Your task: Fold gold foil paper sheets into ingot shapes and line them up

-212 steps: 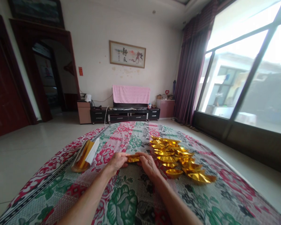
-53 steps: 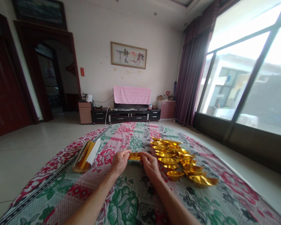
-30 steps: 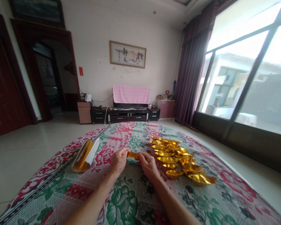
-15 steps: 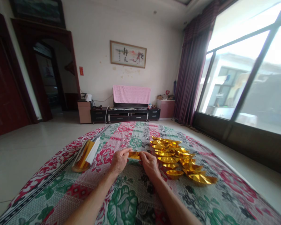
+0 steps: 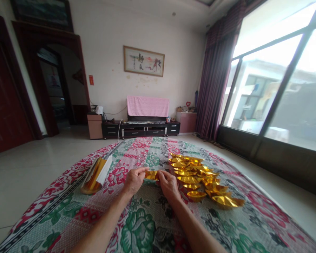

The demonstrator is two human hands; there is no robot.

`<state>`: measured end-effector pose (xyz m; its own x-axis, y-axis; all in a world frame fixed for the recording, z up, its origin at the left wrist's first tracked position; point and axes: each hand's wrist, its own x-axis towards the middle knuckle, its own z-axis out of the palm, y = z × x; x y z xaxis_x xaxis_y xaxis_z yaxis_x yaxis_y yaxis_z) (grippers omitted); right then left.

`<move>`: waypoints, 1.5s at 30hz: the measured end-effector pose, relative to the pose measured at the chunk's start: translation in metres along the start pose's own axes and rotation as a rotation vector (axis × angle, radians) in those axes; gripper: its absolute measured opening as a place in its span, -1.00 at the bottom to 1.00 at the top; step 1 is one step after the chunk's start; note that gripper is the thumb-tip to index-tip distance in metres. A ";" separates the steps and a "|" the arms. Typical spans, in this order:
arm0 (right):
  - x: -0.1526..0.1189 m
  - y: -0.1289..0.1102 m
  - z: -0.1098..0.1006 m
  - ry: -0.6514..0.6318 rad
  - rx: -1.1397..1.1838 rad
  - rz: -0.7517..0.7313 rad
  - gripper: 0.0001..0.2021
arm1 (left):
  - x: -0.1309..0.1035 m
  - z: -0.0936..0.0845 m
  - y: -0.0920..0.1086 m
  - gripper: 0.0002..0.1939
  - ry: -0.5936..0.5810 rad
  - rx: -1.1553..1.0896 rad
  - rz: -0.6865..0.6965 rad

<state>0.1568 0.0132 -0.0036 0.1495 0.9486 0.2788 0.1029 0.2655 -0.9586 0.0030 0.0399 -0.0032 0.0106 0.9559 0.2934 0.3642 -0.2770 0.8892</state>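
Note:
A small piece of folded gold paper (image 5: 151,175) is stretched between my two hands above the flowered cloth. My left hand (image 5: 135,181) pinches its left end, and my right hand (image 5: 168,183) grips the right end. Just to the right of my right hand lie several folded gold paper boats (image 5: 197,180), grouped in rough rows. Over on the left, a stack of gold and white paper sheets (image 5: 98,173) rests in a shallow round holder (image 5: 91,190).
The round table wears a flowered cloth (image 5: 138,225). Beyond it stand a low black cabinet (image 5: 144,131) with a pink cloth (image 5: 148,106) above, and a side cabinet (image 5: 187,123). A large window (image 5: 268,91) with a purple curtain (image 5: 213,77) is at the right.
The gold paper between my hands shows slightly more of its faceted surface and has shifted a little. Both hands stay almost in the same place.

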 end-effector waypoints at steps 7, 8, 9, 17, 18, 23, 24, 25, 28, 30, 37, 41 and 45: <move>0.000 0.000 0.000 0.001 -0.024 -0.005 -0.60 | -0.001 0.002 0.005 -0.63 0.011 -0.156 -0.077; -0.001 0.000 0.000 0.006 -0.027 -0.006 -0.60 | -0.001 0.002 0.005 -0.63 0.013 -0.178 -0.087; -0.001 0.000 0.000 0.012 -0.028 -0.007 -0.60 | 0.000 0.003 0.005 -0.64 0.012 -0.198 -0.093; 0.000 0.003 0.000 0.007 -0.012 -0.006 -0.59 | 0.000 0.003 0.004 -0.65 -0.006 -0.246 -0.116; 0.000 0.004 0.000 0.003 -0.011 -0.012 -0.59 | 0.000 0.003 0.004 -0.64 -0.003 -0.246 -0.117; -0.001 0.003 0.001 -0.012 -0.025 -0.041 -0.61 | 0.001 0.003 -0.002 -0.67 0.052 -0.116 -0.069; -0.001 0.002 0.001 -0.007 -0.029 -0.040 -0.61 | 0.002 0.003 -0.004 -0.68 0.063 -0.085 -0.056; -0.002 0.002 0.001 0.000 -0.034 -0.039 -0.61 | 0.003 0.004 -0.006 -0.69 0.071 -0.067 -0.049; -0.002 0.001 0.000 0.019 -0.056 -0.046 -0.60 | 0.004 0.007 -0.007 -0.68 0.078 -0.082 -0.069; -0.001 0.003 0.000 0.022 -0.070 -0.057 -0.60 | 0.003 0.008 -0.003 -0.67 0.073 -0.140 -0.111; 0.002 0.012 -0.001 0.013 -0.070 -0.075 -0.57 | 0.000 0.008 0.005 -0.64 0.064 -0.288 -0.218; 0.001 0.009 -0.001 0.014 -0.080 -0.069 -0.58 | 0.003 0.008 -0.002 -0.66 0.077 -0.202 -0.160; 0.000 0.006 -0.001 0.021 -0.098 -0.078 -0.59 | 0.002 0.008 0.001 -0.66 0.082 -0.194 -0.166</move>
<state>0.1587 0.0149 -0.0088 0.1577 0.9219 0.3540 0.2105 0.3188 -0.9241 0.0108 0.0422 -0.0049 -0.1125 0.9809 0.1587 0.1692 -0.1384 0.9758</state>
